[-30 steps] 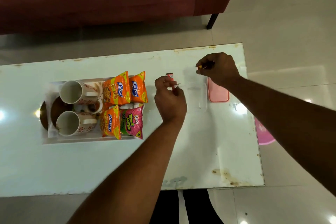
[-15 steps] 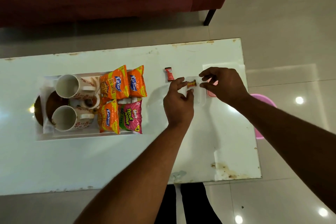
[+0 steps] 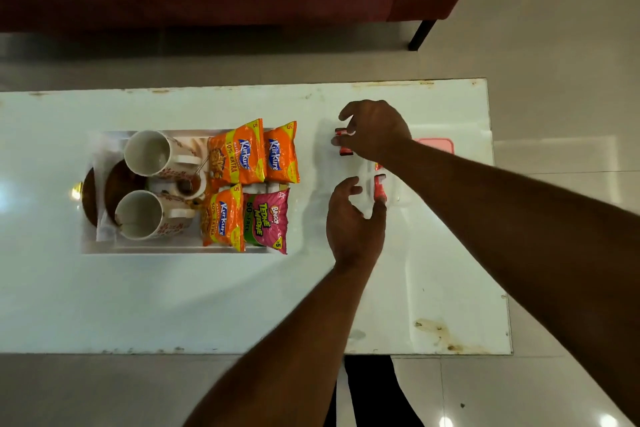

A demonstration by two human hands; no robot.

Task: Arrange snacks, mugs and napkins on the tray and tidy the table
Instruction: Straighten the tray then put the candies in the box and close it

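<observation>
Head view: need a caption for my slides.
Right hand over a small red-wrapped candy, open left hand beside a second candy, near a white tray holding bright snack packets and white mugs.

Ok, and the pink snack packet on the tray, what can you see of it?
The pink snack packet is a glossy sealed pouch printed Bingo Tedhe Medhe in yellow, with a green band along one side and a yellow corner badge. It lies flat and face up, print turned sideways, at the near right corner of the tray. An orange Kurkure packet lies against its left edge. The left hand and right hand are both off to its right, clear of it.
</observation>
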